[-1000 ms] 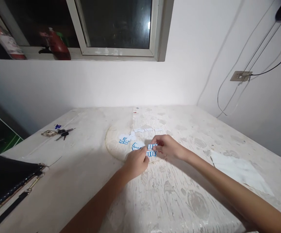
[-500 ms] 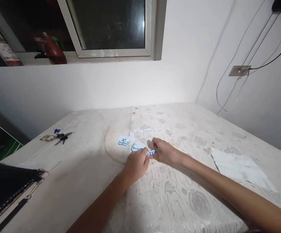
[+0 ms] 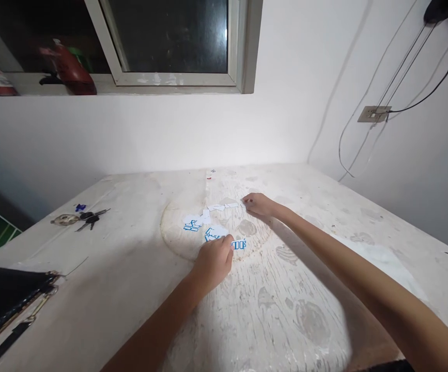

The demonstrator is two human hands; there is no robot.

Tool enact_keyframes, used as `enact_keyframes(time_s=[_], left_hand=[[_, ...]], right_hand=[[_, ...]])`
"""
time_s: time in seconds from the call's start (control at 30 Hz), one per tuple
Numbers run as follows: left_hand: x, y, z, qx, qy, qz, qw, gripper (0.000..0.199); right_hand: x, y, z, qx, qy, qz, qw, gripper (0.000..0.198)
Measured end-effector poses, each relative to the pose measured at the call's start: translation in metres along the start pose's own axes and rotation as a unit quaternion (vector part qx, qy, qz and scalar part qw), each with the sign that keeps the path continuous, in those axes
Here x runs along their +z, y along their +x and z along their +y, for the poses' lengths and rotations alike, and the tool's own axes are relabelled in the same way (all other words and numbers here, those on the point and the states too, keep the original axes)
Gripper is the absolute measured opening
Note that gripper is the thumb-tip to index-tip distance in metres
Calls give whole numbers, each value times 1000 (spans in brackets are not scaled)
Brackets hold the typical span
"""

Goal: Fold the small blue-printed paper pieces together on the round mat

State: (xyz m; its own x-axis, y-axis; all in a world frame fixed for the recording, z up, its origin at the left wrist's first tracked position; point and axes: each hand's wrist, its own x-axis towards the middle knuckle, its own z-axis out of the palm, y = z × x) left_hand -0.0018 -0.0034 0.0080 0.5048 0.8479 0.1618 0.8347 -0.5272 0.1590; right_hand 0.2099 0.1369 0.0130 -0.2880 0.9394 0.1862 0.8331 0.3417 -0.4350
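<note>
My left hand [image 3: 213, 258] is closed, thumb and finger pinching a small paper strip [image 3: 239, 245] marked with blue boxes. Just beyond its knuckles lies a white paper scrap with blue lettering [image 3: 212, 233], partly covered by the hand. Further left is another scrap with blue drawn lines [image 3: 191, 226]. My right hand [image 3: 260, 203] reaches to the right end of a row of small white paper pieces [image 3: 230, 205]. Its fingertips are pinched together on the last piece, which they mostly hide; whether it is lifted I cannot tell.
The worn white table [image 3: 138, 310] meets the wall at the back. Keys [image 3: 90, 219] and a blue bit [image 3: 80, 207] lie at left, near a black bag [image 3: 10, 299]. A white cloth or sheet [image 3: 379, 263] rests at right, behind my forearm.
My right hand has left the blue-boxed strip and moved away to the row of white paper pieces. The left hand keeps its hold on the strip. The view has shifted slightly.
</note>
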Motion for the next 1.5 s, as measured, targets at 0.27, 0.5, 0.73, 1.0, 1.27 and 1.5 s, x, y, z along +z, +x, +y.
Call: enact_keyframes(time_s=[0.27, 0.5, 0.73, 1.0, 1.27, 1.5], left_hand=[[1, -1, 0, 11, 11, 1, 1000, 17], [-1, -1, 1, -7, 5, -3, 1000, 17], [-2, -2, 2, -4, 6, -7, 1000, 17], [1, -2, -2, -9, 1, -6, 1000, 18], [1, -1, -1, -14, -30, -2, 999, 12], [0, -2, -3, 6, -50, -10, 999, 4]], right_hand=[[16, -2, -8, 6, -94, -15, 995, 23], [10, -3, -6, -27, -127, -23, 991, 16], [13, -7, -10, -22, -97, 8, 995, 17], [3, -55, -51, -15, 85, 23, 996, 30], [-3, -114, -82, -72, 243, -76, 964, 14], [5, -117, -82, -35, 180, -50, 982, 9]])
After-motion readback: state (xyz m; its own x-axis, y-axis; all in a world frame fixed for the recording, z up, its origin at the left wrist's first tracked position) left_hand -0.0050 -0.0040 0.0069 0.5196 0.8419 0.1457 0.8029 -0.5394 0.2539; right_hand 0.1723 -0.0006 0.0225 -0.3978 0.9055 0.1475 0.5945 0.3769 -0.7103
